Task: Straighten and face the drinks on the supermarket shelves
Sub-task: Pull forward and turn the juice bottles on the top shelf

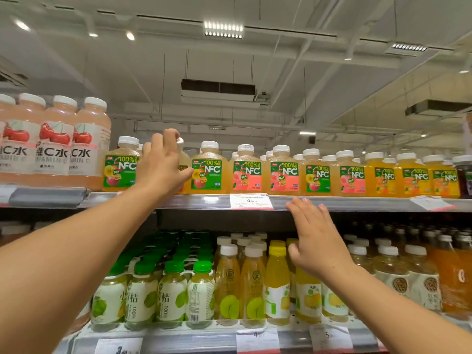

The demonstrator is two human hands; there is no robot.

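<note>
Upper shelf [332, 203]: vitamin C bottles [56, 141] at left, then NFC juice bottles [283, 172] in a row. Price tag [250, 201] on its front edge. Lower shelf [204, 338]: green-capped bottles [173, 292], yellow juice bottles [277, 284].

The left hand [163, 167] hides most of one NFC juice bottle [182, 159] — only its cap and a sliver of side show. Small print on the price tag [249, 201] is unreadable; the dark bottle [465, 175] far right is cut off.

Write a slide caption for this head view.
Left hand grips a juice bottle on the top shelf; right hand open below.
</note>
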